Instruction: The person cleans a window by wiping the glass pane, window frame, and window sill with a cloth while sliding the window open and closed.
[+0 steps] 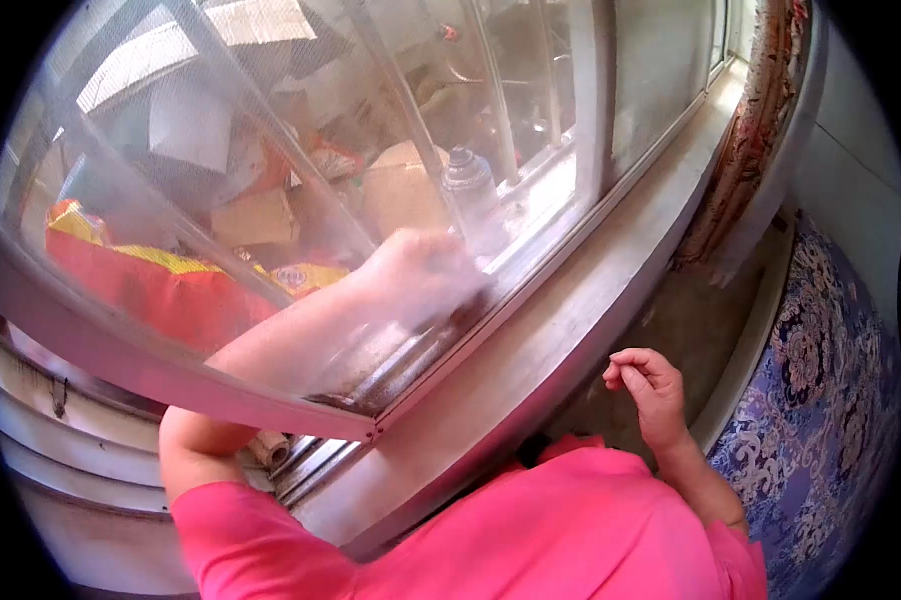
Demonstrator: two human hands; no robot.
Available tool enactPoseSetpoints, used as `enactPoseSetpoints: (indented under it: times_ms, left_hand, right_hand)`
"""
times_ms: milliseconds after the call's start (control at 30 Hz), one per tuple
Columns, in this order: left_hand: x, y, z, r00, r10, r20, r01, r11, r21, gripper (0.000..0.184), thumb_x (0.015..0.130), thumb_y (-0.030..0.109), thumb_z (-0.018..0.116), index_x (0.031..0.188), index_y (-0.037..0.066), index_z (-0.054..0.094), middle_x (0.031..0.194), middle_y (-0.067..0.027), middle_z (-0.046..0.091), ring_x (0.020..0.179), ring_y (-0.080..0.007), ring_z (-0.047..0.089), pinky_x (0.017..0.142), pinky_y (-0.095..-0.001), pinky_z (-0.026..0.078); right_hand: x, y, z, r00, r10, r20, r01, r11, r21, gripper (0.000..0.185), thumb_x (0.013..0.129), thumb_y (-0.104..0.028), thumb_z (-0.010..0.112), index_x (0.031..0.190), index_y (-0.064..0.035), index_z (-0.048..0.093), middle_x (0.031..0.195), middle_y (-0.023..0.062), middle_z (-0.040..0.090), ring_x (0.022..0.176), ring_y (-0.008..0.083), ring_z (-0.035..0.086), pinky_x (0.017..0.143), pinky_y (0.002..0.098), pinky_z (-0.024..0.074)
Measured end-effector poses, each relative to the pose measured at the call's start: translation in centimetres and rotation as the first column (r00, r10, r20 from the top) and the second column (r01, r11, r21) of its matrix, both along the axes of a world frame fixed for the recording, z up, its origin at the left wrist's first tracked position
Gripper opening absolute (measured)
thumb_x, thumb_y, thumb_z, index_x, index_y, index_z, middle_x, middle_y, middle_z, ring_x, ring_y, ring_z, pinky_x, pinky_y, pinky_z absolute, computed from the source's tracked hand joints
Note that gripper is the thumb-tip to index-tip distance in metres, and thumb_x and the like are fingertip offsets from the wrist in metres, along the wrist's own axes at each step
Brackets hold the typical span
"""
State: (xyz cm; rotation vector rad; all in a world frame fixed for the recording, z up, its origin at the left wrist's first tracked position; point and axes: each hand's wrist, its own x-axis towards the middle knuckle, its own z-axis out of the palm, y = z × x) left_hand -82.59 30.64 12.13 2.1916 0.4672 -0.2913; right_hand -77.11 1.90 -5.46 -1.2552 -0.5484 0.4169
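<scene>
My left arm reaches round the edge of a sliding mesh window panel [205, 375]. Behind the mesh, my left hand [420, 275] is down at the window track [415, 355], looking hazy. Its fingers appear curled, with a dark patch beneath them that I cannot make out. A grey, bottle-like container [467, 180] stands just beyond that hand. On the room side of the sill [570, 330], my right hand [655, 390] is raised in the air, fingers curled together and nothing visible in them.
Metal bars [400, 85] cross behind the mesh. Beyond lie a red and yellow bag [160, 290] and cardboard boxes [400, 190]. A patterned curtain [750, 140] hangs at the sill's far end. Blue patterned fabric [810, 420] covers something at right.
</scene>
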Motion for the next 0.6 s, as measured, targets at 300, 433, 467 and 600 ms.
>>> enactPoseSetpoints:
  times_ms: [300, 433, 467, 600]
  left_hand:
    - [-4.8, -0.7, 1.9, 0.469, -0.66, -0.587, 0.797, 0.03, 0.603, 0.013, 0.074, 0.011, 0.058, 0.075, 0.001, 0.065, 0.072, -0.0185, 0.063, 0.069, -0.0295, 0.066, 0.06, -0.0388, 0.053]
    - [-8.2, 3.1, 0.1, 0.359, -0.801, -0.479, 0.742, -0.067, 0.668, 0.011, 0.072, 0.011, 0.058, 0.072, 0.002, 0.066, 0.065, -0.0151, 0.062, 0.067, -0.0281, 0.066, 0.059, -0.0372, 0.052]
    - [-7.7, 2.4, 0.4, 0.405, -0.715, -0.57, 0.816, 0.001, 0.578, 0.011, 0.071, 0.011, 0.058, 0.071, 0.003, 0.066, 0.065, -0.0137, 0.062, 0.067, -0.0272, 0.066, 0.058, -0.0363, 0.052]
    - [-6.4, 0.9, -0.2, 0.455, -0.687, -0.566, 0.595, -0.238, 0.767, 0.011, 0.071, 0.013, 0.059, 0.067, 0.006, 0.066, 0.064, -0.0098, 0.062, 0.063, -0.0242, 0.064, 0.055, -0.0333, 0.051]
  right_hand:
    - [0.2, -0.7, -0.5, 0.999, 0.047, -0.023, -0.049, 0.994, -0.097, 0.016, 0.091, -0.002, 0.049, 0.102, 0.0005, 0.06, 0.088, 0.0069, 0.063, 0.081, 0.0118, 0.06, 0.076, 0.0251, 0.0499]
    - [0.9, -0.7, -0.8, 0.996, 0.064, -0.061, -0.069, 0.995, -0.075, 0.016, 0.091, -0.003, 0.05, 0.102, 0.0003, 0.06, 0.087, 0.0064, 0.062, 0.081, 0.0115, 0.059, 0.075, 0.0249, 0.0493]
    - [1.2, -0.5, -0.8, 0.996, 0.073, -0.057, -0.076, 0.995, -0.069, 0.016, 0.091, -0.003, 0.05, 0.102, 0.0004, 0.06, 0.087, 0.0062, 0.062, 0.081, 0.0115, 0.059, 0.075, 0.0248, 0.0493]
    - [1.6, 0.0, -0.2, 0.996, 0.087, -0.034, -0.089, 0.995, -0.043, 0.016, 0.091, -0.003, 0.05, 0.103, 0.0005, 0.06, 0.087, 0.0061, 0.062, 0.081, 0.0114, 0.059, 0.075, 0.0247, 0.0493]
